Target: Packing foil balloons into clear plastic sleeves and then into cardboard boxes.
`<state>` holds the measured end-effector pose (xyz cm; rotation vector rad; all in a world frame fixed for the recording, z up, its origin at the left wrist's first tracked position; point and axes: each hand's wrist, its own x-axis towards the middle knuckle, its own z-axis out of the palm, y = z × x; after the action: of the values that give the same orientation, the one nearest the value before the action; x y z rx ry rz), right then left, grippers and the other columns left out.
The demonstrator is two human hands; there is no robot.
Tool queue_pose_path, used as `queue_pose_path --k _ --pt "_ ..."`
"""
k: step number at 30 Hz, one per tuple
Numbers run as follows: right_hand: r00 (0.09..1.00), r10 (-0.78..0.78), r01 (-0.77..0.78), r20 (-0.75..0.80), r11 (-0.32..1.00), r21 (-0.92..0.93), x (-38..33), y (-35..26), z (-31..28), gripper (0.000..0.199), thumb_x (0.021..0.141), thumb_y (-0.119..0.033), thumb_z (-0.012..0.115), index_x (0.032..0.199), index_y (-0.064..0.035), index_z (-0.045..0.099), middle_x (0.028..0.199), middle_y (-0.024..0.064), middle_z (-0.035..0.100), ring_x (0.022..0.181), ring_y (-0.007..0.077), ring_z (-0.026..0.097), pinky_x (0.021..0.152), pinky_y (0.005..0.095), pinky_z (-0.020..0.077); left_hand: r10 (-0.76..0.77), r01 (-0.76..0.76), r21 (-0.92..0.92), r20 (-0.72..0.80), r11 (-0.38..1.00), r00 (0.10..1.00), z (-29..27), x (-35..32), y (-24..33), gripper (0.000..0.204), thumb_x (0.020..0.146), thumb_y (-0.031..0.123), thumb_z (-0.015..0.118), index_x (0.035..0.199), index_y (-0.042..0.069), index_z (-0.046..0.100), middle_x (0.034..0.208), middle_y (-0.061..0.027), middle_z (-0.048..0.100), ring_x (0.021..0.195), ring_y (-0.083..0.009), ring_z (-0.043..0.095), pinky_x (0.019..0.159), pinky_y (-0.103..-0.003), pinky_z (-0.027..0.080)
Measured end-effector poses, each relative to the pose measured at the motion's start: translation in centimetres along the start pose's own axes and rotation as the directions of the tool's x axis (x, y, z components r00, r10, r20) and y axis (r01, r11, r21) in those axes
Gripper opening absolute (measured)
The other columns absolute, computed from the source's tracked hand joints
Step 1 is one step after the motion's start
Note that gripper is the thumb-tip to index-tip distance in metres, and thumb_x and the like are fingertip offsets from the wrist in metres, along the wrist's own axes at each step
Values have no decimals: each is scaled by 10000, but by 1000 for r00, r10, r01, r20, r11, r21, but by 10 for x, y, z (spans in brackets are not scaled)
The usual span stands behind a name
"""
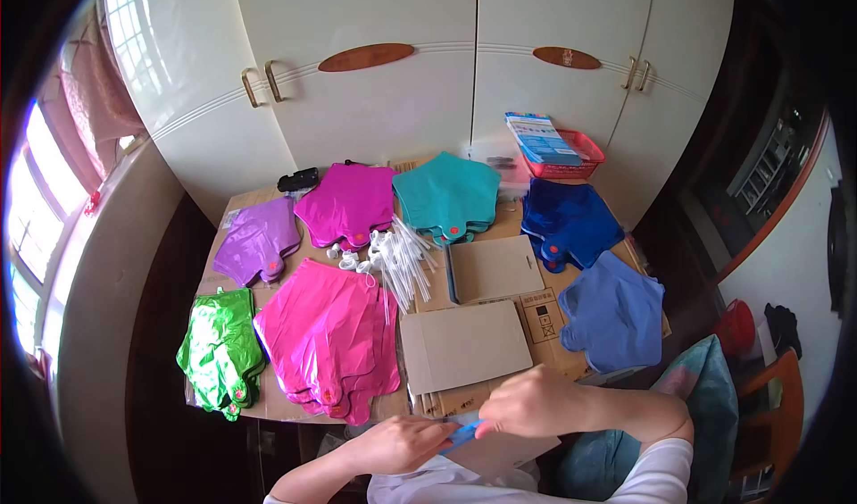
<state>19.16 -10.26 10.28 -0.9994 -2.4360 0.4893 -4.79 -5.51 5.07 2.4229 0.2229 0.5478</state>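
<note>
Low in front of my body, my left hand (pixel 406 442) and my right hand (pixel 530 402) both grip a small flat blue piece (pixel 461 435). Its kind is hard to make out, as my fingers cover parts of it. My right hand is closed with the thumb pressed along the blue piece, and the left pinches its other end. Just below them a beige card sheet (pixel 502 453) shows; whether it is joined to the blue piece I cannot tell. Beyond my hands lie a flat cardboard panel (pixel 464 347) and a shallow open cardboard box (pixel 495 269).
Flat star-shaped foil balloons lie stacked by colour: green (pixel 220 348), pink (pixel 326 334), purple (pixel 254 241), magenta (pixel 348 202), teal (pixel 448 193), dark blue (pixel 571 221), light blue (pixel 614 312). White plastic sticks (pixel 409 267) fill the middle. A red basket (pixel 585 154) stands behind.
</note>
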Motion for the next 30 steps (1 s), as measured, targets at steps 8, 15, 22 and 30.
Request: queue_pose_path --k 8,15,22,30 --pt "722 663 -570 197 409 713 -32 36 -12 278 878 -261 615 1000 -17 564 798 30 634 718 54 589 598 237 474 -569 376 -507 -305 776 764 -3 -7 -12 146 915 71 505 1001 -9 592 610 -10 560 499 -69 569 431 -213 438" --pt "698 713 -514 67 433 740 -44 82 -42 141 904 -162 571 951 -30 551 813 -23 605 742 27 510 651 196 420 -580 379 -586 -197 716 790 3 9 -20 410 935 177 511 1290 -5 416 634 -31 580 575 -82 586 518 -227 471" --pt "651 748 -687 131 507 521 -24 211 -87 131 893 -204 568 948 -86 558 730 -31 585 582 46 518 481 206 400 -622 316 -691 -246 650 743 20 3 -29 257 926 117 517 1142 -23 523 685 -49 610 637 -74 599 579 -214 489" --pt "620 774 -773 130 574 272 21 281 -66 240 876 -226 588 1043 -56 559 724 14 595 584 94 541 474 250 396 -704 353 -700 -301 621 643 19 -27 -31 218 920 61 504 1104 -48 542 709 -39 600 640 -64 576 595 -205 494"
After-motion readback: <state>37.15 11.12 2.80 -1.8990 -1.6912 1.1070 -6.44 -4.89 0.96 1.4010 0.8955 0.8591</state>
